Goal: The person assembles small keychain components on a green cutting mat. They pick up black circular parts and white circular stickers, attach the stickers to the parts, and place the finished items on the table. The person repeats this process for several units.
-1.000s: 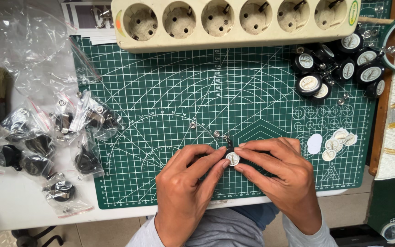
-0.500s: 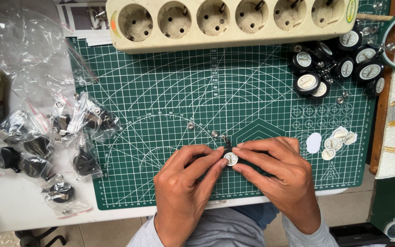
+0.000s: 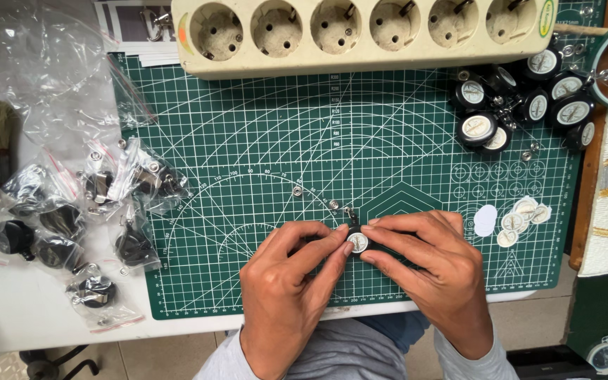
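Both hands meet over the near part of a green cutting mat [image 3: 262,141]. My left hand [image 3: 286,281] and my right hand [image 3: 431,267] pinch one small black round part with a white dial face [image 3: 357,242] between thumbs and forefingers. Two small metal studs [image 3: 297,190] [image 3: 333,205] lie on the mat just beyond the fingers. Several loose white dial discs [image 3: 515,218] lie to the right of my right hand.
A cream multi-socket power strip [image 3: 360,32] lies across the mat's far edge. Several finished black dials [image 3: 522,105] cluster at the far right. Clear plastic bags with black parts [image 3: 58,218] are spread at the left. A wooden strip [image 3: 592,190] borders the mat's right side.
The hands stay together on the small dial part with only slight finger shifts. The view has shifted a little.
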